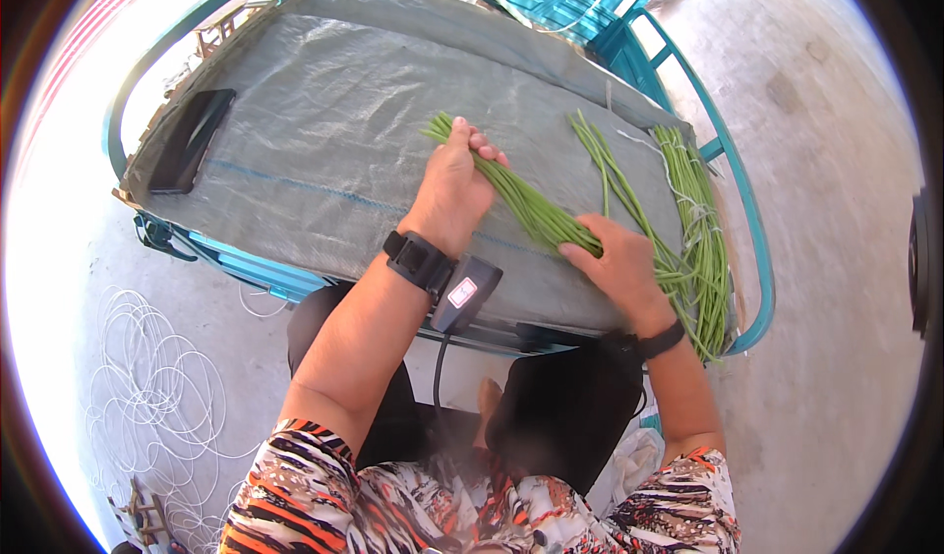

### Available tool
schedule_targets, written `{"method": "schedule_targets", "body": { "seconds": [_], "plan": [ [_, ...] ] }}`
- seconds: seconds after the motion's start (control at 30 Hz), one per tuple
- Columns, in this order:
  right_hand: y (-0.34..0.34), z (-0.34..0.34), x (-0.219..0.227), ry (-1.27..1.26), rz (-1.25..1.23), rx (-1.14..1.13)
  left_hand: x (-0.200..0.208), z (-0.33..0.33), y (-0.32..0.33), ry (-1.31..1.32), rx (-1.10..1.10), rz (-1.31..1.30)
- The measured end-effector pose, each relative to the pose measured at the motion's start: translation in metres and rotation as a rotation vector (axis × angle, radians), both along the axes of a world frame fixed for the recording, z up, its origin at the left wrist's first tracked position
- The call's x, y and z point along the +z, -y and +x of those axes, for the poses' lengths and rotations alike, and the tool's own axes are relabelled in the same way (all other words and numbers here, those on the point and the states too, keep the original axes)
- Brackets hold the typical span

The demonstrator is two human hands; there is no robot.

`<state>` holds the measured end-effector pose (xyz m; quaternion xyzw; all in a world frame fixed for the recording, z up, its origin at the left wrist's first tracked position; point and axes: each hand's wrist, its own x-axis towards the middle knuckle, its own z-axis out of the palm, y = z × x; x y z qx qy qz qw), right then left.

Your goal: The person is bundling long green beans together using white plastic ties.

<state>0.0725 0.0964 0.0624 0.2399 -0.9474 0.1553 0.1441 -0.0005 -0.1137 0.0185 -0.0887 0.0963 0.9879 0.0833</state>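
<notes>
Far left, lower: loops of thin white cord (147, 393) lying loose on the pale floor (826, 259); above them, the left end of a teal metal frame (116, 126) around a bed covered by a grey woven sheet (334, 102)

Left end of sheet: dark flat rectangular object (193, 141), lying at a slant near the edge

Centre: left hand (460, 175), black wristband (418, 261) on its wrist, small dark box (467, 293) with a cable just beside the band; fingers closed around the upper-left end of a bunch of long green stalks (531, 205), thumb along it, tips protruding past the grip

Bunch: held slantwise over the sheet between both hands, running down to the right

Right of centre: right hand (621, 264), dark band (663, 340) at wrist; fingers and thumb grasping the bunch near its lower-right end

Beyond that hand: a few loose stalks (602, 151) on the sheet, slanting toward tied green bundles (700, 225) with pale ties, near the right-hand rail of the frame
</notes>
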Motion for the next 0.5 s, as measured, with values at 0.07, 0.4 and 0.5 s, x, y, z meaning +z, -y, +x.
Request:
{"method": "schedule_targets", "body": {
  "seconds": [0.07,0.4,0.5],
  "plan": [
    [-0.02,0.004,0.006,-0.021,0.1,-0.007,-0.002,-0.003,0.001,0.004,0.007,0.031],
    [-0.132,0.002,0.018,-0.067,0.347,-0.25,-0.005,-0.005,0.0,0.071,0.046,-0.012],
    [-0.125,-0.016,0.023,-0.023,0.204,-0.308,-0.004,-0.005,-0.001,0.063,0.047,-0.057]
  ]
}}
